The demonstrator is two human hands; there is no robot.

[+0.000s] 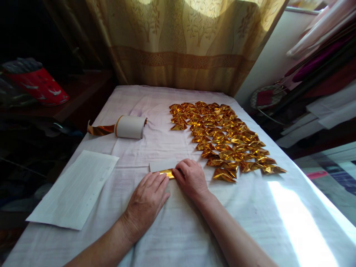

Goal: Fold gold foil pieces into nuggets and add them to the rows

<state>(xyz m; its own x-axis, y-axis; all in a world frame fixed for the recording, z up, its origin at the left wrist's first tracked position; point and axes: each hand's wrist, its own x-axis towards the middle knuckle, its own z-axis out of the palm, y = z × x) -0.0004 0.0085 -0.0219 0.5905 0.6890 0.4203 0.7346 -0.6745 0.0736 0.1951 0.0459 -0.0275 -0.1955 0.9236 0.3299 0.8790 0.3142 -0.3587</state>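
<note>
My left hand point(147, 198) lies flat on the white cloth, fingers stretched out, fingertips on the near edge of a small gold foil strip point(167, 173). My right hand point(190, 178) rests knuckles up with fingers curled down, pressing the strip's right end. The strip is partly folded, its white back point(161, 165) showing above the gold edge. Several folded gold foil pieces point(222, 139) lie in rows to the right of my hands.
A roll of gold foil point(130, 127) with a white outer side lies at the middle left, a loose gold tail off its left. A white lined sheet point(76, 187) sits near the table's left edge. A curtain hangs behind; clutter stands on both sides.
</note>
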